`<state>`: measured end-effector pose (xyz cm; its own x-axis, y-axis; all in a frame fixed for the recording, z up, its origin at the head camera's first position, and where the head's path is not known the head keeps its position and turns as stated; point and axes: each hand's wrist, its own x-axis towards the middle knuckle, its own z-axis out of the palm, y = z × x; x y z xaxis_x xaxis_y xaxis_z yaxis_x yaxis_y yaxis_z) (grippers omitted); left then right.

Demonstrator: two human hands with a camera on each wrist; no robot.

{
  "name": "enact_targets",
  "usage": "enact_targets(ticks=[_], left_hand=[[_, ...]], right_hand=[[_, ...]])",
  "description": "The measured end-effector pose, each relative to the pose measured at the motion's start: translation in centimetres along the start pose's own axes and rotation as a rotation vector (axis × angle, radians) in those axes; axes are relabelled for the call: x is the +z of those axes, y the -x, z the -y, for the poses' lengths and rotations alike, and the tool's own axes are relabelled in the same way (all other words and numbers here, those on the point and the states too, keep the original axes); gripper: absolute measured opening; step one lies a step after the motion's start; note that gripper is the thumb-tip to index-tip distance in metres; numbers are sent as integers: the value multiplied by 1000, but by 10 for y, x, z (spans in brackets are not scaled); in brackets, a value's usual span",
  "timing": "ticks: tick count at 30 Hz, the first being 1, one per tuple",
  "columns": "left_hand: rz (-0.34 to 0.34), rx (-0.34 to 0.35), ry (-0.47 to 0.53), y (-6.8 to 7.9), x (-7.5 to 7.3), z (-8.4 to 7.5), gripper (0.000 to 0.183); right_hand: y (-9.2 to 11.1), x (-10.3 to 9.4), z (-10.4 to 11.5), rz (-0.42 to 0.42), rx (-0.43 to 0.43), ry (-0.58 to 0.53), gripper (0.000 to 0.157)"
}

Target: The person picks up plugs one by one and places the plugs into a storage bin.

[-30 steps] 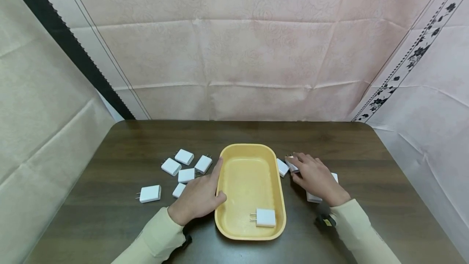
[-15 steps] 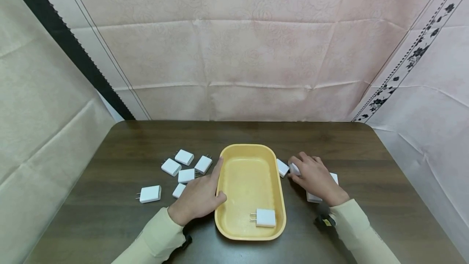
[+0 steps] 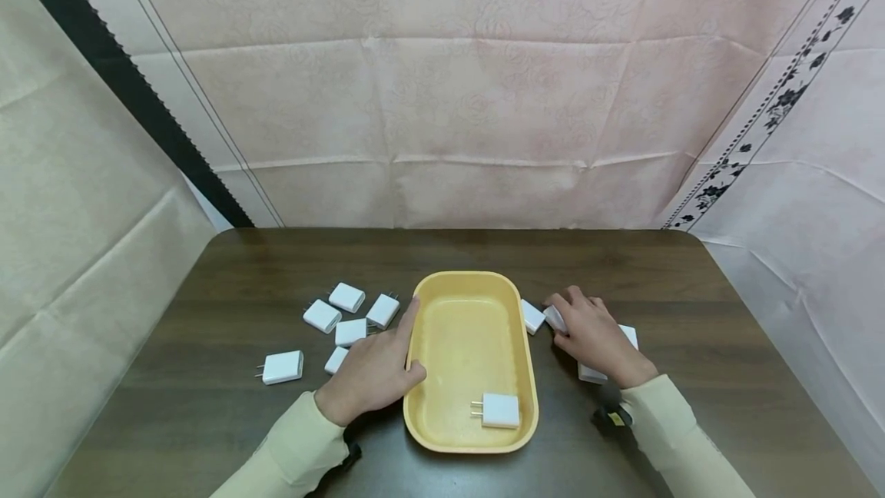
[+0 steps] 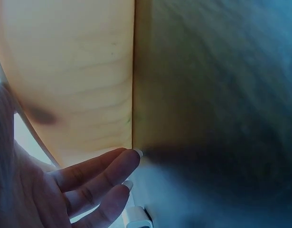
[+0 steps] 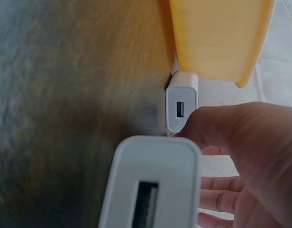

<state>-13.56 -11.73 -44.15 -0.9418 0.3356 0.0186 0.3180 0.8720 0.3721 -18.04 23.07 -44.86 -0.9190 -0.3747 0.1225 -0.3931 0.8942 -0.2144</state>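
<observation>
My left hand [image 3: 376, 375] lies along the left rim of a yellow tray [image 3: 477, 329], index finger straight and thumb over the rim. In the left wrist view, fingers [image 4: 103, 178] rest by the tray's outer wall. One white USB wall charger [image 3: 501, 410] lies in the tray. Right of the tray, my right hand [image 3: 596, 336] pinches a white wall charger [image 3: 555, 320] between thumb and fingers, low over the table. In the right wrist view, this charger's [image 5: 181, 107] USB port faces the camera; its far side is hidden by the hand.
Another charger [image 3: 532, 317] sits against the tray's right side. Partly under the right hand lie more, one nearest [image 3: 591, 373]. Several chargers [image 3: 351, 331] are grouped left of the tray, with one apart [image 3: 282, 367]. The brown table [image 3: 207, 421] ends at pale cloth walls.
The right hand's fingers have closed in on the charger and drawn slightly right, and that charger has turned a little. The left hand and tray stay nearly still.
</observation>
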Motion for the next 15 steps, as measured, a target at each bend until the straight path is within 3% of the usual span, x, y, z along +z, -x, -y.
enact_targets(ticks=[8,15], left_hand=[[-10,16,-6,0,0,0,94],[-13,19,-9,1,0,0,95]], right_hand=[[0,-2,-2,-34,-23,14,38],[-2,0,-2,-57,32,-23,37]])
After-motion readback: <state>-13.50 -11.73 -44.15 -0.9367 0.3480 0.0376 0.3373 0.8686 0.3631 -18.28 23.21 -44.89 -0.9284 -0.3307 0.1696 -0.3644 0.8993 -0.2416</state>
